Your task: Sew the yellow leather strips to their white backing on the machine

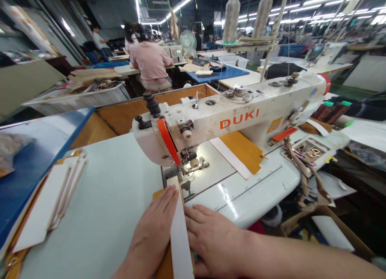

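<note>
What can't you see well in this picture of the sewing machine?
Head view:
The white strip: its lower end is cut off by the bottom edge.
The tan piece under it: mostly hidden by the strip and the left hand.
The needle of the DUKI sewing machine: too small, lost in lamp glare.
The metal pieces in the tray: too small to name.

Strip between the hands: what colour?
White strip, lying on a mustard-yellow piece; shows best in the head view.
</note>
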`<state>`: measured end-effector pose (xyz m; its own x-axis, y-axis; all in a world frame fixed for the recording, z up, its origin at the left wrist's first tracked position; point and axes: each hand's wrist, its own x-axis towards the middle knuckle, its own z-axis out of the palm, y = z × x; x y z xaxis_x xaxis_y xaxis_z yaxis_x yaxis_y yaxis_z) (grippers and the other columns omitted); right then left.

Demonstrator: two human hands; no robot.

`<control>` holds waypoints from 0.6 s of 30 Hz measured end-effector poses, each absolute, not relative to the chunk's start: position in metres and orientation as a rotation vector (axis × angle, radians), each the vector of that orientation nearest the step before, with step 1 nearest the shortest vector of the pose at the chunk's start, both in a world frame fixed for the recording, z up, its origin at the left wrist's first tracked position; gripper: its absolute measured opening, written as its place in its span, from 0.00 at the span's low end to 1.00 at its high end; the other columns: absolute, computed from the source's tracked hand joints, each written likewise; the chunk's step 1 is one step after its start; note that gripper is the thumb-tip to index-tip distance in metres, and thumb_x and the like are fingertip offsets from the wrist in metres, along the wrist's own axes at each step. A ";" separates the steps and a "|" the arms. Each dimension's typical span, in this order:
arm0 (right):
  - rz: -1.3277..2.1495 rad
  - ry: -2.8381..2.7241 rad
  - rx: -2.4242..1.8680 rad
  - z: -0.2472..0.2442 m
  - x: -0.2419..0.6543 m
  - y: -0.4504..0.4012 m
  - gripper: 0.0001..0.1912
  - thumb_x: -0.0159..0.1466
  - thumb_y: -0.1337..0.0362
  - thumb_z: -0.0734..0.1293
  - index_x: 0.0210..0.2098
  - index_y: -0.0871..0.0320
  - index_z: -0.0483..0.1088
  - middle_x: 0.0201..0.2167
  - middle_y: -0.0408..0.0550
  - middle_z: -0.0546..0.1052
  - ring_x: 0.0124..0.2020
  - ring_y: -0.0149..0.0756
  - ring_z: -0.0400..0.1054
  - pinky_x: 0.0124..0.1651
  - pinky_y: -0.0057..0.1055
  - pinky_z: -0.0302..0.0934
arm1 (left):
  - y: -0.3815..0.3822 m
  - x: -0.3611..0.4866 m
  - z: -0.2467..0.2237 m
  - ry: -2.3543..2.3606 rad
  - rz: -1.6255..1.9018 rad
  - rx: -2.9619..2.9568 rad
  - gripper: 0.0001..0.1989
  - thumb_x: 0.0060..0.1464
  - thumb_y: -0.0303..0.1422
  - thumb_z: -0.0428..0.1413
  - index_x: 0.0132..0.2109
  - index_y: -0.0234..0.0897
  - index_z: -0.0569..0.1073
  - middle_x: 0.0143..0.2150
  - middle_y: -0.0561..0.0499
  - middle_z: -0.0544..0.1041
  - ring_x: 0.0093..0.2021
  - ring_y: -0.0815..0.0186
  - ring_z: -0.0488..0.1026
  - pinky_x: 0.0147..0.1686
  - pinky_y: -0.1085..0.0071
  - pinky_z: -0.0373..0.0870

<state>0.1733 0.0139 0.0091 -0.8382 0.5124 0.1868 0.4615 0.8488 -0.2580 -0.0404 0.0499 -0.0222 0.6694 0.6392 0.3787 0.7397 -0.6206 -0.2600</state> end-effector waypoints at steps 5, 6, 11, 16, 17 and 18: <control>0.273 -2.747 -0.761 0.005 0.172 0.013 0.28 0.66 0.48 0.60 0.53 0.66 0.66 0.57 0.58 0.68 0.64 0.48 0.51 0.65 0.39 0.46 | 0.050 -0.043 -0.023 -1.029 -0.344 -2.521 0.22 0.58 0.24 0.40 0.56 0.27 0.67 0.55 0.36 0.74 0.54 0.57 0.72 0.49 0.62 0.71; 0.258 -2.741 -0.755 0.003 0.172 0.013 0.28 0.66 0.48 0.60 0.53 0.66 0.66 0.57 0.58 0.68 0.63 0.48 0.52 0.65 0.38 0.46 | 0.049 -0.043 -0.024 -1.025 -0.346 -2.514 0.22 0.59 0.24 0.40 0.57 0.27 0.67 0.55 0.36 0.74 0.54 0.57 0.71 0.49 0.62 0.71; 0.117 -2.740 -0.690 -0.011 0.168 0.018 0.27 0.63 0.48 0.64 0.50 0.64 0.67 0.55 0.56 0.70 0.62 0.49 0.54 0.62 0.39 0.51 | 0.053 -0.045 -0.032 -1.006 -0.395 -2.423 0.22 0.57 0.23 0.39 0.55 0.29 0.68 0.54 0.38 0.75 0.51 0.57 0.73 0.48 0.63 0.71; -0.009 -2.719 -0.693 -0.023 0.163 0.023 0.15 0.67 0.58 0.61 0.48 0.61 0.68 0.54 0.53 0.71 0.60 0.45 0.57 0.57 0.37 0.57 | 0.062 -0.047 -0.037 -0.869 -0.492 -2.348 0.19 0.56 0.22 0.40 0.51 0.29 0.69 0.47 0.39 0.79 0.46 0.60 0.76 0.46 0.67 0.71; -0.018 -2.719 -0.700 -0.024 0.162 0.024 0.14 0.67 0.60 0.61 0.48 0.60 0.68 0.54 0.53 0.71 0.60 0.45 0.57 0.57 0.36 0.57 | 0.064 -0.047 -0.038 -0.853 -0.507 -2.333 0.19 0.56 0.22 0.40 0.50 0.29 0.70 0.46 0.40 0.79 0.45 0.60 0.76 0.46 0.67 0.71; -0.023 -2.723 -0.704 -0.024 0.162 0.024 0.14 0.67 0.60 0.61 0.48 0.60 0.68 0.54 0.53 0.71 0.59 0.44 0.57 0.57 0.36 0.57 | 0.065 -0.048 -0.038 -0.839 -0.514 -2.324 0.19 0.55 0.22 0.40 0.50 0.29 0.70 0.46 0.39 0.79 0.44 0.60 0.76 0.46 0.67 0.71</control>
